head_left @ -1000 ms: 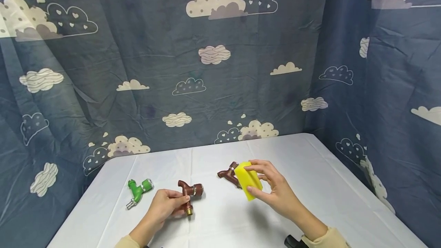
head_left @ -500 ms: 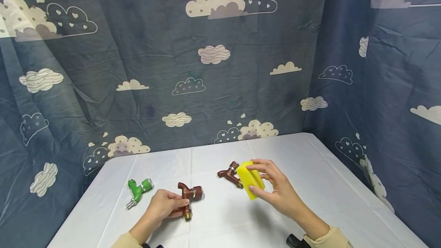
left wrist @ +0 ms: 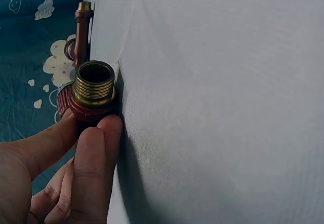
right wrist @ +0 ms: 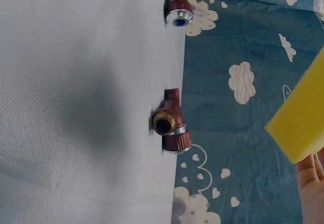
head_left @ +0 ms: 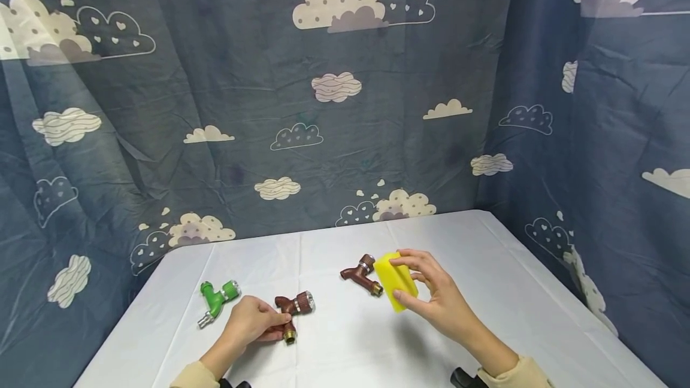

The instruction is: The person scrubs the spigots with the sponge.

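Note:
A brown faucet (head_left: 293, 304) with a brass threaded end is pinched between the thumb and fingers of my left hand (head_left: 251, 320). In the left wrist view its open brass thread (left wrist: 95, 84) faces the camera, close beside the white table surface. My right hand (head_left: 438, 295) grips a yellow sponge (head_left: 395, 281) above the table, thumb on the near side and fingers on the far side. Just left of the sponge lies a second brown faucet (head_left: 361, 275); the right wrist view shows its brass end (right wrist: 164, 122) and ribbed knob.
A green faucet (head_left: 215, 302) with a silver tip lies at the left of the white table (head_left: 345, 364). Dark blue cloth (head_left: 377, 136) with cloud prints hangs behind and on both sides. Black straps show at both wrists.
My left hand has drawn the brown faucet slightly left and tilted it, turning its knob end more toward the camera. The right hand with the sponge has shifted a little right, uncovering more of the second faucet.

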Demonstrator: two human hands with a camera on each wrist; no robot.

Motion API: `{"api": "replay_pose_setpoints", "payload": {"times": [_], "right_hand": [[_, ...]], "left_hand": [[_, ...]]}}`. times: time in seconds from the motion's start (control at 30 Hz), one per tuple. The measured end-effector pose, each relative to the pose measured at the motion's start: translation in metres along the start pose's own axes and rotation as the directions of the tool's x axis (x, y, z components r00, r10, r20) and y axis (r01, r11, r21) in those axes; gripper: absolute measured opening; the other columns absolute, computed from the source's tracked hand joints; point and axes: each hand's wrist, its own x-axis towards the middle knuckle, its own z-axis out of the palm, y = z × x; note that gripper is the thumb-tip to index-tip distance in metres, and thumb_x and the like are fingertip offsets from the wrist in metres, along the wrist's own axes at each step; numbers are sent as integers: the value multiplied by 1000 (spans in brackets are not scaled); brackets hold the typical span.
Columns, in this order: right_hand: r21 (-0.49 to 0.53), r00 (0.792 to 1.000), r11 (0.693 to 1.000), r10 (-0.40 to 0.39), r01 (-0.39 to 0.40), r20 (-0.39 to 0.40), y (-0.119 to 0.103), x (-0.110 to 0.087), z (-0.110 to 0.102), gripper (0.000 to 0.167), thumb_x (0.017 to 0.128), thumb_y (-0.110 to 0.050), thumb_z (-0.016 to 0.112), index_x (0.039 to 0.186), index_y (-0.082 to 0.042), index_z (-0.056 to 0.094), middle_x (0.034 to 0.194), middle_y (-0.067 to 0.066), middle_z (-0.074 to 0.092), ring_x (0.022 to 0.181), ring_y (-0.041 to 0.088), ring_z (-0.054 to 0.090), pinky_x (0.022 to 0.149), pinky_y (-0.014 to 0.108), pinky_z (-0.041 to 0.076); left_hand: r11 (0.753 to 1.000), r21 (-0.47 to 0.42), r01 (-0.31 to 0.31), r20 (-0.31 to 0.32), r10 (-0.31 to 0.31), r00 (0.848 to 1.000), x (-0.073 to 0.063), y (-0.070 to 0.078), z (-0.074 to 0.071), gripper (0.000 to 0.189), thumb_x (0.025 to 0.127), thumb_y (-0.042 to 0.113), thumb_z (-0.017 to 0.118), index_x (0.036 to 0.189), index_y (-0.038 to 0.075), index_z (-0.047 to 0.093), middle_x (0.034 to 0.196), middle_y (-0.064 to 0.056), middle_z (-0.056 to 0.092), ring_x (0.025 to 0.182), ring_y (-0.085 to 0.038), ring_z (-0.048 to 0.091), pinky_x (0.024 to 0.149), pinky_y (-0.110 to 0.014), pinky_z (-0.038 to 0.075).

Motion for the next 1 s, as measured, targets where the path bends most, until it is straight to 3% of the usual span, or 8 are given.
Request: {"api": "replay_pose_setpoints", "payload": {"times": [0.17, 0.37, 0.47, 0.57, 0.8, 1.0], "right_hand": [[4, 1000, 1000, 6, -6, -13, 1, -1, -1, 53, 92, -9, 84, 140, -24, 66, 153, 9, 60, 129, 6, 60, 102, 31, 61], [72, 1000, 997, -27, 28, -9, 4, -3, -4, 56, 93, -3, 82, 143, -19, 64, 151, 13, 61, 123, 2, 62, 98, 26, 62], [97, 999, 994, -41, 41, -6, 4, -4, -6, 57, 94, 0, 80, 145, -17, 62, 151, 14, 60, 123, 1, 62, 98, 24, 62], [92, 999, 995, -42, 42, -7, 3, -5, -9, 58, 95, 0, 78, 148, -16, 59, 151, 13, 59, 125, 0, 61, 99, 22, 61], [99, 1000, 995, -24, 26, -20, 5, -8, -14, 59, 97, 2, 75, 151, -16, 57, 150, 9, 57, 128, -3, 59, 99, 19, 60], [103, 1000, 995, 4, -2, -15, 8, -10, -18, 59, 98, 2, 74, 152, -15, 56, 151, 5, 56, 129, -2, 59, 98, 19, 61]], "left_hand": [[1000, 31, 2, 3, -2, 1000, 0, 0, -2, 23, 86, 10, 91, 76, -1, 73, 64, -7, 75, 51, -9, 70, 53, -24, 63], [993, 104, -63, 112, 52, 992, 1, 3, -13, 21, 89, 11, 88, 76, 0, 75, 67, -6, 75, 54, -10, 71, 54, -24, 63], [986, 132, -104, 128, 87, 988, 3, 7, -24, 17, 89, 10, 87, 80, -2, 77, 68, -6, 75, 57, -12, 72, 55, -26, 64], [979, 159, -124, 101, 109, 989, 7, 12, -37, 14, 89, 8, 86, 83, -1, 78, 69, -7, 76, 58, -13, 73, 56, -27, 64], [972, 215, -99, 0, 101, 995, 20, 21, -78, 10, 93, 10, 83, 93, 0, 79, 80, -14, 79, 62, -15, 73, 58, -29, 65], [945, 312, -92, -20, 104, 994, 31, 19, -121, 24, 96, 14, 80, 113, -3, 78, 95, -16, 80, 69, -19, 74, 61, -32, 65]]}}
